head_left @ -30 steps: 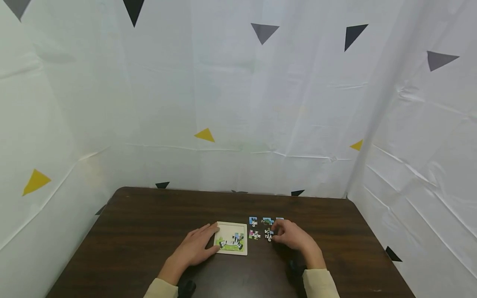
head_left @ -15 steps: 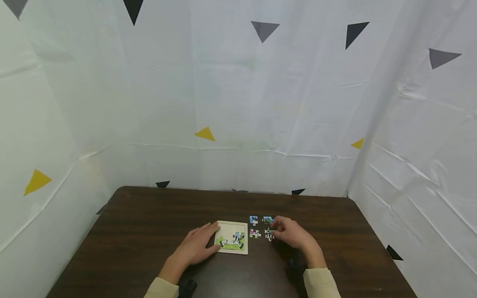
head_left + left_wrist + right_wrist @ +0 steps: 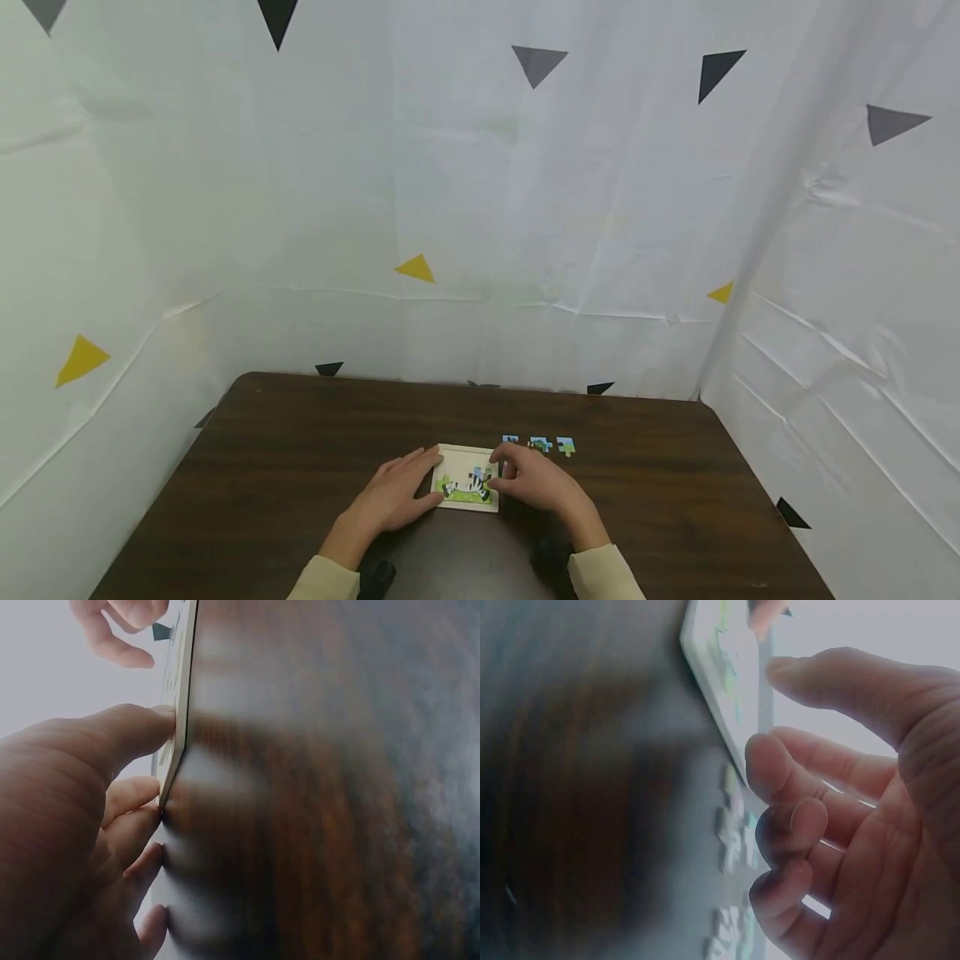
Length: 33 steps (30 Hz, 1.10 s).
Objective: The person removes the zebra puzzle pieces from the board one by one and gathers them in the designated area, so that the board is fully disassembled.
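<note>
Three loose pieces of the far row now show together beyond the right hand: a left piece, its lower part covered by the fingers, a middle piece and a right piece. Half a second ago the hand hid the last of these; it has since swung leftward to the right edge of the puzzle tray. Its grip is spread, a gap showing between thumb and forefinger, the other fingers bent inward. Whether it touches the tray I cannot tell.

The left hand has stayed where it was, its grip spread along the tray's left side, thumb at the near corner and forefinger at the far one. The tray lies flat in the middle of the brown worktop, its zebra picture filled in along the near side as before, with pale wood bare at the far left.

From the head view, the right hand stands in the way of nearly all the near row. The blurred right wrist view shows several pieces just beside the tray. Behind and on both sides hangs a white sheet printed with black, grey and yellow triangles.
</note>
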{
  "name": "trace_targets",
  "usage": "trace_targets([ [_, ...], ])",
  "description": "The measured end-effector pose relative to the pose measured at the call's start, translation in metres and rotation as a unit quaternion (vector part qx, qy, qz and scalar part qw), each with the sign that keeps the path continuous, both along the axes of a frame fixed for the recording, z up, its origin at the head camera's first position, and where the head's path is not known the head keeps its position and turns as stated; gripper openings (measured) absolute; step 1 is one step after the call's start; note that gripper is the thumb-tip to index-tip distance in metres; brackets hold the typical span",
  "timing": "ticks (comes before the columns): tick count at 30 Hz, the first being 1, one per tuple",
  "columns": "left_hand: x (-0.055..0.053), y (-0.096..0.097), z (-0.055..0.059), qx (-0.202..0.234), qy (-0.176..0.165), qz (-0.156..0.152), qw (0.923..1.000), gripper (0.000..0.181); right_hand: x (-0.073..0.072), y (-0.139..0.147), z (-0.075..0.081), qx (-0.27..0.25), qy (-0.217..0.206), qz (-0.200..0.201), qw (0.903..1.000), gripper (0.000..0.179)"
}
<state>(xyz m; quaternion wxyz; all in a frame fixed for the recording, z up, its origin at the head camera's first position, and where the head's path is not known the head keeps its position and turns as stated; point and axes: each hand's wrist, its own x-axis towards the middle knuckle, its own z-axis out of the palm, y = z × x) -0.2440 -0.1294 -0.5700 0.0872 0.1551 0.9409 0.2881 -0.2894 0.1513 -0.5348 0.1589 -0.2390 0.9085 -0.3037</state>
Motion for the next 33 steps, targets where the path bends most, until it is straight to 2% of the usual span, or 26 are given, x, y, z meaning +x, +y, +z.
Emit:
trace_targets([
  [13, 0.001, 0.0, 0.001, 0.007, -0.01, -0.001, 0.9999, 0.068, -0.001, -0.007, -0.011, 0.024, 0.004, -0.022, 0.9995, 0.032],
  [23, 0.001, 0.0, 0.002, 0.009, -0.007, 0.002, 0.9999, 0.069, -0.001, -0.008, -0.013, -0.016, -0.016, -0.011, 0.9997, 0.031],
  [33, 0.001, 0.004, 0.001, 0.007, 0.001, -0.004, 1.0, 0.067, 0.001, -0.007, -0.01, -0.016, -0.015, -0.012, 0.9997, 0.023],
])
